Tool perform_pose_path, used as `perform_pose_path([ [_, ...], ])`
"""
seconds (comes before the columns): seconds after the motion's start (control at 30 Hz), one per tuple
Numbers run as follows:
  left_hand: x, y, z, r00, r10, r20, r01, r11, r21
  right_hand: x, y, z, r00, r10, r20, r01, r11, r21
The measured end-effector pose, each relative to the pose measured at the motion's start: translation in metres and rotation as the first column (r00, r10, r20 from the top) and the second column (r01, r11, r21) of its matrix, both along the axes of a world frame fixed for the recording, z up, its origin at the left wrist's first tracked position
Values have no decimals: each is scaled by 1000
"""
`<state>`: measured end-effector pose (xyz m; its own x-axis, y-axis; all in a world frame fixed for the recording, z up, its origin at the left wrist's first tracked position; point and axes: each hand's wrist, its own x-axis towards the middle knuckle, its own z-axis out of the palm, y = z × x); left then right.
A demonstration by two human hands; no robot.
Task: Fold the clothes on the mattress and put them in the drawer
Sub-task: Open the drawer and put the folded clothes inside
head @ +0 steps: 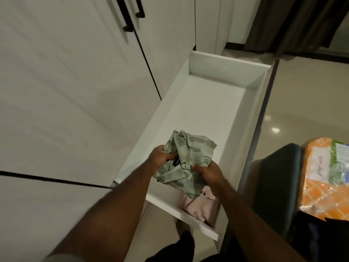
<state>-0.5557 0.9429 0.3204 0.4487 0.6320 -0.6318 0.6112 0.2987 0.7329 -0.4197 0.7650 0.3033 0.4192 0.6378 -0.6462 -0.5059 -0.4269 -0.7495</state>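
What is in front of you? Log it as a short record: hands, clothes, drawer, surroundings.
left hand: grips the green patterned shirt at the collar, beside its black label
right hand: grips the same shirt's near edge
green patterned shirt: loosely folded, over the near half of the open drawer
pink garment: lies at the drawer's near end, partly under the shirt
open drawer: white, pulled out
surroundings: white wardrobe doors at left; orange wrapped package at right
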Motion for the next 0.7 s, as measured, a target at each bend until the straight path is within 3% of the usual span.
perform_pose_path([
  [0.13, -40, 24, -34, 987, -1, -161, 12, 997, 71, -39, 27, -26, 998, 63, 17, -61, 995, -79],
  [0.27, -65, 39, -61, 974, 7, -227, 9, 998, 68, -60, 47, -53, 994, 112, 2, -110, 980, -168],
  [0.57, -75, 68, -100, 932, -70, -356, 61, 997, -36, -79, 79, -106, 978, 195, -72, -208, 914, -348],
  [0.7, -77, 73, -120, 917, -102, -387, 80, 994, -73, -85, 87, -120, 969, 235, -73, -245, 902, -355],
])
